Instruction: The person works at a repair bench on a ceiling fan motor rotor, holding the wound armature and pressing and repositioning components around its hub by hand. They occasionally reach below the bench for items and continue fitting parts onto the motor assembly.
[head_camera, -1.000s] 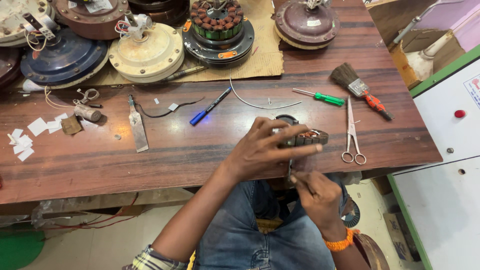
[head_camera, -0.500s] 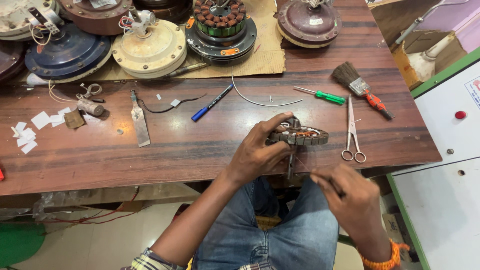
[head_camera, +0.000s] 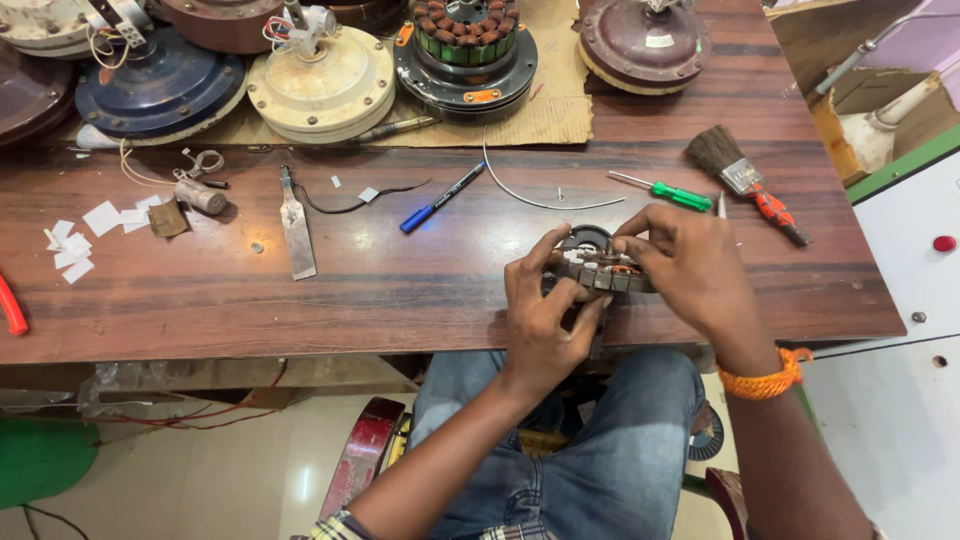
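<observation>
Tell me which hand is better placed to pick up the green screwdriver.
Probably the right hand: it lies just below the green screwdriver, while the left hand grips the motor stator from underneath, farther away.

Person, head view. Both hands bare: left hand, right hand; no gloves or rings seen. Forearms bare. Right wrist carries an orange thread band, wound in several strands, knotted with a loose end. Left arm: edge of a checked sleeve, rolled near the elbow. Legs in blue denim jeans, faded at the thighs.
</observation>
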